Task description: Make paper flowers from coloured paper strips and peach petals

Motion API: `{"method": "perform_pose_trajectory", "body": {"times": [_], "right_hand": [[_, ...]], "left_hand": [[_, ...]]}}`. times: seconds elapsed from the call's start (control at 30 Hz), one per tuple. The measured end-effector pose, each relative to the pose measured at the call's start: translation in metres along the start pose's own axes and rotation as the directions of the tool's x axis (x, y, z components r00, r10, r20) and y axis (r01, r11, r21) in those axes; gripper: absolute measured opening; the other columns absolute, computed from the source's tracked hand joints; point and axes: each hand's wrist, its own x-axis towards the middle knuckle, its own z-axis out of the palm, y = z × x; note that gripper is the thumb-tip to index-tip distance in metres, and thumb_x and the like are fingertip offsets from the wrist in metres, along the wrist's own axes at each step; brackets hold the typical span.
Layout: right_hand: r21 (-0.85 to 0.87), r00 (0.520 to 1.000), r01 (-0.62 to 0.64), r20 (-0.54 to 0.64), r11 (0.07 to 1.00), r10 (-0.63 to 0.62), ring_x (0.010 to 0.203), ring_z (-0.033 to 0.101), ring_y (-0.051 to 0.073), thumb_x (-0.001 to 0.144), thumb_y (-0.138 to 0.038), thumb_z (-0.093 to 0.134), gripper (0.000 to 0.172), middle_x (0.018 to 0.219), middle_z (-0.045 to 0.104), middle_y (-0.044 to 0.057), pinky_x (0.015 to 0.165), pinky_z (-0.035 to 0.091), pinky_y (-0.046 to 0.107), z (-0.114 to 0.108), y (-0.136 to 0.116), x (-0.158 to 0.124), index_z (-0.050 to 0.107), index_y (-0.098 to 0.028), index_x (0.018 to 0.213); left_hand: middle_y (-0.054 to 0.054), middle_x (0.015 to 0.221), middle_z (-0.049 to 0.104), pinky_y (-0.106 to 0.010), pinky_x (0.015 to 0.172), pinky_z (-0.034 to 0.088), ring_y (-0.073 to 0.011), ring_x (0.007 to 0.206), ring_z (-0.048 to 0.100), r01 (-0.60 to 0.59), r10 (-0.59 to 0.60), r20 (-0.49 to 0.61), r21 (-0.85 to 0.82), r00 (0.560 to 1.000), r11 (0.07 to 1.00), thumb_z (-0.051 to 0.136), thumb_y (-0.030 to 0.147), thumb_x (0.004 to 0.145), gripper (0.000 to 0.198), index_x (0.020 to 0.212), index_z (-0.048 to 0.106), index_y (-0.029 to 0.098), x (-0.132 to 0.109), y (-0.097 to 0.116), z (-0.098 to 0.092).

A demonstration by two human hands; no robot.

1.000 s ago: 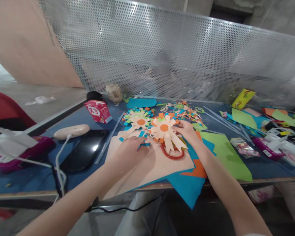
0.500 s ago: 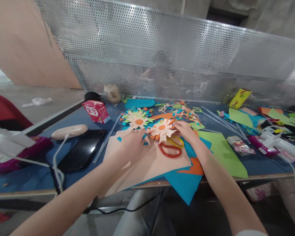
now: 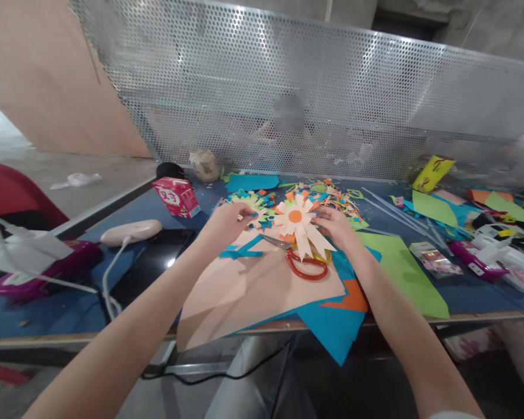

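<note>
Right hand [image 3: 337, 228] pinches the peach paper flower [image 3: 297, 224] by its rim, just above the scissors [image 3: 308, 267]; I'd keep the grip light so no petal creases.

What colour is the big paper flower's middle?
Orange; the flower's middle shows best in head view.

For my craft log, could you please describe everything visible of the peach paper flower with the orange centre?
The paper flower has long peach strip petals fanned round a flat orange disc, with orange bits behind. It is tilted toward the camera, its right edge held by the right hand, lower petals overlapping the red-handled scissors.
</note>
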Motion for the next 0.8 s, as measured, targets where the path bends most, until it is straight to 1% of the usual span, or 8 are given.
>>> {"method": "perform_pose_trajectory", "body": {"times": [0.07, 0.17, 0.27, 0.33, 0.5, 0.6, 0.7, 0.8], "right_hand": [[0.046, 1.0, 0.026, -0.016, 0.999, -0.025, 0.067, 0.063, 0.013, 0.053, -0.018, 0.069, 0.032, 0.073, 0.066, -0.002, 0.061, 0.05, 0.026, 0.0, 0.0, 0.0, 0.058, -0.02, 0.083], [0.122, 0.999, 0.037, -0.027, 0.992, -0.034, 0.063, 0.061, 0.012, 0.049, -0.016, 0.07, 0.033, 0.073, 0.065, -0.003, 0.06, 0.049, 0.026, 0.001, -0.001, -0.002, 0.058, -0.02, 0.079], [0.164, 1.0, 0.026, -0.013, 0.986, -0.024, 0.061, 0.059, 0.011, 0.049, -0.016, 0.069, 0.033, 0.073, 0.065, -0.004, 0.059, 0.049, 0.025, 0.003, -0.003, -0.005, 0.058, -0.021, 0.079], [0.187, 0.999, 0.031, 0.011, 0.982, -0.034, 0.061, 0.059, 0.011, 0.049, -0.016, 0.07, 0.033, 0.073, 0.065, -0.004, 0.06, 0.05, 0.026, 0.005, -0.005, -0.007, 0.059, -0.022, 0.08], [0.197, 0.998, 0.022, 0.053, 0.98, -0.033, 0.066, 0.062, 0.012, 0.052, -0.019, 0.071, 0.032, 0.077, 0.066, -0.003, 0.063, 0.052, 0.028, 0.01, -0.008, -0.012, 0.06, -0.022, 0.082], [0.165, 0.997, 0.008, 0.069, 0.986, -0.02, 0.07, 0.064, 0.015, 0.055, -0.022, 0.071, 0.03, 0.079, 0.067, -0.001, 0.066, 0.053, 0.03, 0.013, -0.006, -0.015, 0.058, -0.022, 0.082], [0.172, 0.997, -0.018, 0.076, 0.985, 0.005, 0.069, 0.064, 0.015, 0.052, -0.021, 0.075, 0.035, 0.078, 0.067, -0.002, 0.066, 0.054, 0.03, 0.017, -0.003, -0.017, 0.056, -0.022, 0.082], [0.183, 0.994, -0.044, 0.11, 0.982, 0.024, 0.067, 0.065, 0.015, 0.049, -0.02, 0.078, 0.042, 0.078, 0.067, -0.002, 0.066, 0.055, 0.032, 0.02, -0.001, -0.018, 0.054, -0.021, 0.083]], "left_hand": [[-0.005, 0.089, 0.068, -0.027, 0.063, 0.046, -0.018, 0.063, 0.064, 0.016, -0.023, -0.071, -0.1, 0.997, 0.995, 0.048, 0.025, 0.074, 0.011, 0.077, 0.057, 0.019, 0.006, 0.0, 0.002], [-0.006, 0.092, 0.066, -0.027, 0.059, 0.046, -0.0143, 0.055, 0.062, 0.053, -0.085, -0.08, -0.341, 0.993, 0.939, 0.044, 0.024, 0.077, 0.025, 0.1, 0.05, 0.017, 0.009, -0.004, 0.016], [-0.005, 0.088, 0.064, -0.027, 0.062, 0.047, -0.0119, 0.056, 0.057, -0.008, -0.047, -0.099, -0.488, 0.994, 0.873, 0.038, 0.018, 0.076, 0.052, 0.128, 0.033, 0.018, 0.007, -0.011, 0.036], [-0.005, 0.092, 0.061, -0.026, 0.065, 0.046, -0.0117, 0.065, 0.056, -0.064, 0.003, -0.119, -0.517, 0.993, 0.854, 0.038, 0.017, 0.074, 0.06, 0.133, 0.031, 0.019, 0.006, -0.015, 0.045], [-0.004, 0.084, 0.056, -0.025, 0.062, 0.046, -0.0106, 0.062, 0.05, 0.068, -0.066, 0.031, -0.711, 0.997, 0.7, 0.036, 0.022, 0.072, 0.048, 0.115, 0.055, 0.015, 0.005, -0.012, 0.055], [-0.003, 0.084, 0.058, -0.025, 0.062, 0.046, -0.011, 0.063, 0.051, 0.075, 0.021, 0.106, -0.811, 0.994, 0.58, 0.044, 0.028, 0.072, 0.043, 0.11, 0.056, 0.015, 0.003, -0.007, 0.057], [-0.002, 0.087, 0.06, -0.026, 0.073, 0.048, -0.0127, 0.075, 0.056, 0.006, 0.141, 0.091, -0.86, 0.986, 0.51, 0.054, 0.037, 0.073, 0.037, 0.104, 0.057, 0.017, -0.001, 0.0, 0.057], [-0.003, 0.089, 0.062, -0.027, 0.079, 0.047, -0.0139, 0.081, 0.057, -0.026, 0.071, 0.012, -0.861, 0.997, 0.509, 0.061, 0.041, 0.071, 0.035, 0.095, 0.058, 0.016, -0.004, 0.005, 0.056]]}}
